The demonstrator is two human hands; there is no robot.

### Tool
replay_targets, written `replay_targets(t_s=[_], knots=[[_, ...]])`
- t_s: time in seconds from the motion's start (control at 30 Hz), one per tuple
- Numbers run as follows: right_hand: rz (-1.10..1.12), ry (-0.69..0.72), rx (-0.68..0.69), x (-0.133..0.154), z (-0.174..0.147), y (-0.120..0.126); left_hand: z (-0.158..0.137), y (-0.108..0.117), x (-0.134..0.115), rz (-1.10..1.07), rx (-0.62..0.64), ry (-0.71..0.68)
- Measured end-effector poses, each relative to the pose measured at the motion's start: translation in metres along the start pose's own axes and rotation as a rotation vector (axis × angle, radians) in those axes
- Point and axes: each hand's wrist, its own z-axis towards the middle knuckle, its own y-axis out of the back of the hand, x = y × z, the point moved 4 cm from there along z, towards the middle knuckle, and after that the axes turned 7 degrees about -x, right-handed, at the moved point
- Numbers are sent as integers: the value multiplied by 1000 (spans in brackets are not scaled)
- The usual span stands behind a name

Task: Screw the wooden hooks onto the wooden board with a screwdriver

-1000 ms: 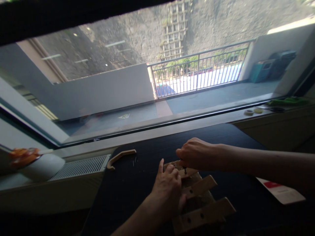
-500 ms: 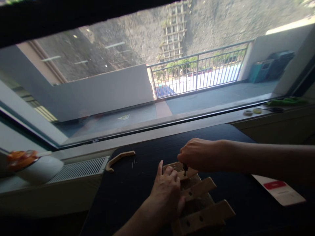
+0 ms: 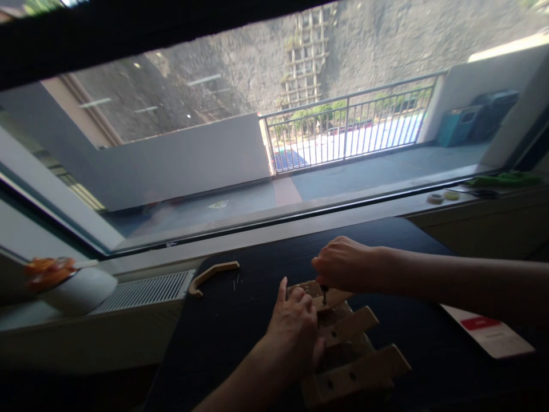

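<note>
Right-hand fingers are clenching a dark tool, best held square to the far slat, while the left hand is grasping the wooden piece on the near worktop.

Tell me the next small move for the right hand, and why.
Probably a small twist of the dark tool: the right hand is closed around it, its tip appears to meet the farthest wooden strip, and the left hand lies on the wooden assembly.

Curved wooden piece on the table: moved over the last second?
No. The curved wooden piece keeps its place against the white vent grille beside the dark table; the whole view shifted slightly.
</note>
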Motion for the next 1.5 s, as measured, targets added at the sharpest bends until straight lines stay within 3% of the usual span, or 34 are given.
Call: replay_targets(t_s=[0.27,0.43,0.63,0.8,0.9,1.0,1.1,1.27,1.37,1.5], knots=[[13,234,3,8,-10,3,-1,2,0,-19,-10,18],[-32,251,-49,7,-9,-5,0,0,0,-27,3,26],[-11,175,11,6,-3,-9,1,-2,1,-27,-9,20],[-6,-32,5,2,2,-6,1,-3,2,-10,0,10],[-21,-78,-9,4,4,-4,0,-1,1,-14,2,14],[-35,-11,15,9,4,-1,0,-2,1,-14,-1,17],[-86,154,48,15,0,-1,0,-5,3,-4,-6,10],[-259,378,-42,23,-8,-9,1,-11,5,-1,-5,8],[-277,397,-31,27,-6,-13,1,-12,5,-35,-48,10],[-151,272,83,21,3,-14,0,-15,6,-64,-44,12]])
